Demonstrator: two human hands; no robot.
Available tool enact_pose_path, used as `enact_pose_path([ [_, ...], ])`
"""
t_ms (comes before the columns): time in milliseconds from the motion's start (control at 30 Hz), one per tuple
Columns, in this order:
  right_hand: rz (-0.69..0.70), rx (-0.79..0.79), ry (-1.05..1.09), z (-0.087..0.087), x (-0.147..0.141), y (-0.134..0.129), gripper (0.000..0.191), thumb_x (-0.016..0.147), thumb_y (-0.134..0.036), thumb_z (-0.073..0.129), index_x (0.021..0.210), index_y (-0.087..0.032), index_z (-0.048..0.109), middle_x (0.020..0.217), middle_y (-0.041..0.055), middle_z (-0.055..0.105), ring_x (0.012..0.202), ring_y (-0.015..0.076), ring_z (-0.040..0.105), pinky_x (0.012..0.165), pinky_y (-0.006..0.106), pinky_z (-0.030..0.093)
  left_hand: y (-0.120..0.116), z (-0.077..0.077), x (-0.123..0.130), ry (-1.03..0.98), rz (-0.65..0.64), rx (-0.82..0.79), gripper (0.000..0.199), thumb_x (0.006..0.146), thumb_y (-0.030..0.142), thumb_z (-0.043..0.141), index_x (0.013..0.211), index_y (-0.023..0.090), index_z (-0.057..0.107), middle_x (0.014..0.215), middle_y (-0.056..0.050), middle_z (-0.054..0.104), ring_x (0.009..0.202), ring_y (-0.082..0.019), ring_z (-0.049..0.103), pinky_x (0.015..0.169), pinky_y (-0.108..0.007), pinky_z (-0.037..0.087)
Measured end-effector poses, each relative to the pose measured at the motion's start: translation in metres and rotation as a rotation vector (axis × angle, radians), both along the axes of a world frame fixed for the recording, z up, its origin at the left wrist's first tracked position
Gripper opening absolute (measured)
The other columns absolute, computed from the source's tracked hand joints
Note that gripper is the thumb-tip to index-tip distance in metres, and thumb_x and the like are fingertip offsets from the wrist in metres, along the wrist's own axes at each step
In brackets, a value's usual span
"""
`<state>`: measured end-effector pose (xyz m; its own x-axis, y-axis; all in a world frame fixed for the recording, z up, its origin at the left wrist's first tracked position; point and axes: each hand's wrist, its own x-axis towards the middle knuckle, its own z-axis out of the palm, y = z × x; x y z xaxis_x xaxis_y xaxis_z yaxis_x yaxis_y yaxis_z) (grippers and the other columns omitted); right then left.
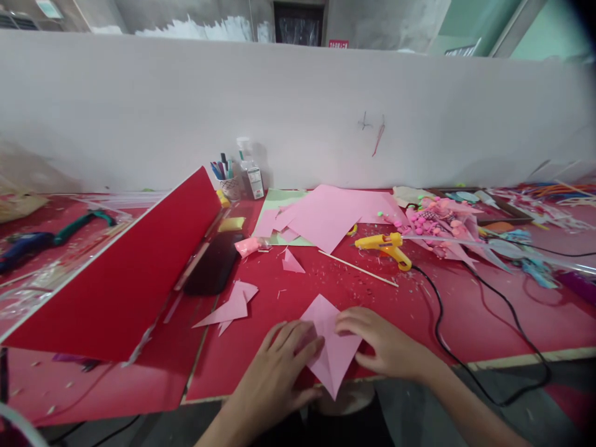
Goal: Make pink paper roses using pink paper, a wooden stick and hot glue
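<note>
A pink sheet of paper (329,354) with creases lies diamond-shaped at the table's front edge, its lower corner reaching past the edge. Over its left side rests my left hand (279,360), fingers bent and holding the sheet, with the index finger on top and the thumb low beside it. At the right corner, my right hand (379,341) has curled fingers on the paper and the thumb close to its edge. The sheet's left corner is hidden under my left hand. Folded pink paper pieces (235,307) and a small pink triangle (292,261) lie beyond.
A yellow glue gun (384,245) with a black cord lies to the right, near a thin stick (358,268). A black phone (215,264) and a leaning red board (125,279) are left. Behind lie large pink sheets (326,214), pink decorations (440,220) and a pen cup (229,186).
</note>
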<state>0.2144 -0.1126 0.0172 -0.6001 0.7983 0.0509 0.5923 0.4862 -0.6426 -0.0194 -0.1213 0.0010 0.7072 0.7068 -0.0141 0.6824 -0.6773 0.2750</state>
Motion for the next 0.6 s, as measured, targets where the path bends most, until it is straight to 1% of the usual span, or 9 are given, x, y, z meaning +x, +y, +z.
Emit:
enact_pose_path([
  [67,-0.012,0.061,-0.085,-0.005,-0.001,-0.004,0.043,0.067,-0.009,0.05,0.108,-0.023,0.053,0.111,0.0047,0.054,0.105,0.0188,0.044,0.093,0.034,0.033,-0.003,-0.002,0.003,-0.028,0.064,-0.035,0.053,0.073,0.044,0.055,0.121,0.033,0.039,0.124,-0.001,0.046,0.11,-0.023,0.04,0.092,-0.039,0.032],
  [100,-0.029,0.083,-0.104,-0.008,-0.002,-0.005,0.041,0.069,-0.01,0.05,0.107,-0.023,0.054,0.112,0.0046,0.054,0.104,0.0188,0.045,0.093,0.034,0.033,-0.004,-0.002,0.004,-0.04,0.092,-0.046,0.049,0.073,0.041,0.056,0.12,0.032,0.041,0.121,-0.001,0.049,0.107,-0.022,0.043,0.09,-0.038,0.034],
  [200,-0.106,0.103,-0.052,-0.017,-0.003,-0.006,0.025,0.078,-0.015,0.046,0.097,-0.023,0.06,0.105,0.0048,0.057,0.098,0.017,0.049,0.087,0.032,0.038,-0.001,0.001,0.008,-0.075,0.146,-0.071,0.042,0.075,0.028,0.056,0.116,0.029,0.045,0.113,-0.002,0.053,0.1,-0.02,0.047,0.084,-0.034,0.038],
  [300,-0.186,0.084,0.037,-0.021,-0.007,-0.005,0.018,0.083,-0.022,0.044,0.086,-0.021,0.062,0.094,0.0052,0.058,0.089,0.0157,0.051,0.08,0.029,0.041,0.007,0.003,0.01,-0.147,0.171,-0.106,0.033,0.076,0.021,0.054,0.109,0.027,0.05,0.107,-0.001,0.055,0.095,-0.018,0.049,0.08,-0.03,0.041],
  [400,-0.271,0.072,0.069,-0.021,-0.011,-0.003,0.016,0.083,-0.023,0.044,0.077,-0.018,0.059,0.085,0.0048,0.056,0.081,0.0152,0.051,0.074,0.028,0.041,0.014,-0.001,0.01,-0.237,0.215,-0.119,0.02,0.081,0.022,0.046,0.098,0.026,0.057,0.099,-0.001,0.057,0.089,-0.015,0.052,0.077,-0.026,0.042],
  [467,-0.321,0.072,0.077,-0.022,-0.014,-0.002,0.017,0.083,-0.022,0.044,0.073,-0.017,0.056,0.08,0.0042,0.055,0.077,0.0146,0.05,0.07,0.027,0.041,0.017,-0.004,0.011,-0.263,0.273,-0.106,0.018,0.083,0.024,0.043,0.091,0.023,0.059,0.093,-0.002,0.058,0.083,-0.014,0.054,0.073,-0.024,0.042],
  [600,-0.387,0.104,0.054,-0.027,-0.019,-0.001,0.018,0.082,-0.019,0.043,0.065,-0.016,0.051,0.073,0.0023,0.051,0.068,0.0123,0.048,0.063,0.024,0.038,0.019,-0.007,0.015,-0.193,0.394,-0.063,0.018,0.083,0.03,0.042,0.082,0.02,0.057,0.082,-0.002,0.057,0.076,-0.015,0.054,0.066,-0.024,0.041],
])
